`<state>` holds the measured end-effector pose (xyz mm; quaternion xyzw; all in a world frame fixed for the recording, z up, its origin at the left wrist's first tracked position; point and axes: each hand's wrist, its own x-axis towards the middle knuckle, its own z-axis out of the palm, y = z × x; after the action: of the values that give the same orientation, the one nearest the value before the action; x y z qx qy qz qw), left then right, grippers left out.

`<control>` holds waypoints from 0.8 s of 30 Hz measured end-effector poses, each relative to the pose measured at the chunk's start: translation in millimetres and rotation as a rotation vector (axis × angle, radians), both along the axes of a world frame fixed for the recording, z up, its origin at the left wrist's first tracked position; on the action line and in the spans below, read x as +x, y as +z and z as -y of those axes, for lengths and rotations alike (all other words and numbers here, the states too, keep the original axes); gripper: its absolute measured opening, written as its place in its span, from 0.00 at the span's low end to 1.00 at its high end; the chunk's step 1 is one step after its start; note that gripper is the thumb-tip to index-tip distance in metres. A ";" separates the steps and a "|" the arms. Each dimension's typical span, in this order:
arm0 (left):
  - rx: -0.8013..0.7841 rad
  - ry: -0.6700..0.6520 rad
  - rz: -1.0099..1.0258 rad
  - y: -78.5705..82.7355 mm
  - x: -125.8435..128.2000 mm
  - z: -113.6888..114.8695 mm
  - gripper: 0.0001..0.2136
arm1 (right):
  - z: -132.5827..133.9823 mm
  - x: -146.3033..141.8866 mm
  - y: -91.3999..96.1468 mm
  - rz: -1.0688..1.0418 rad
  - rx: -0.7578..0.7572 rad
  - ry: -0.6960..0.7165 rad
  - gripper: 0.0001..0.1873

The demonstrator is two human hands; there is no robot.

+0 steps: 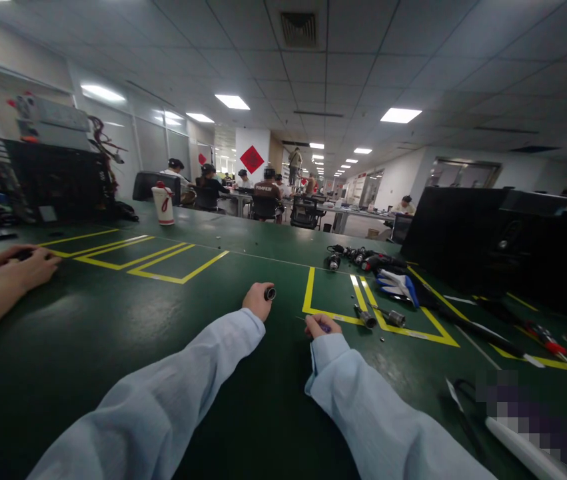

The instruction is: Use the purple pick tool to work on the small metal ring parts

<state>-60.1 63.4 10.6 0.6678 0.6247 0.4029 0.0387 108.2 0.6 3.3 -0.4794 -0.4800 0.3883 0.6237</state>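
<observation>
My left hand (258,300) rests on the green table (88,333) with its fingers closed round a small black cylindrical part (270,293) that pokes out to the right. Just to its right, my right hand (322,325) lies curled into a fist; a bit of something purple shows in it, too small to name. Both arms wear pale blue sleeves. Two small metal cylindrical parts (364,317) (394,318) lie a short way right of my right hand, on a yellow-lined box.
A pile of black connectors (358,257) and a blue-white glove (397,283) lie beyond the yellow box. Screwdrivers (543,331) and black cases (488,240) fill the right side. Another person's hands (16,267) rest at the left. A white bottle (164,203) stands far back. People sit at distant tables.
</observation>
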 end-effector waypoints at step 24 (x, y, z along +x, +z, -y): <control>-0.063 -0.321 -0.080 2.3 7.4 3.3 0.10 | -30.5 19.1 -15.4 -0.556 -0.097 0.527 0.08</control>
<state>-52.6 60.1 12.9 0.7731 0.5232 0.3447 0.0986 127.3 31.1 -12.1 -0.2450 -0.3802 0.6728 0.5854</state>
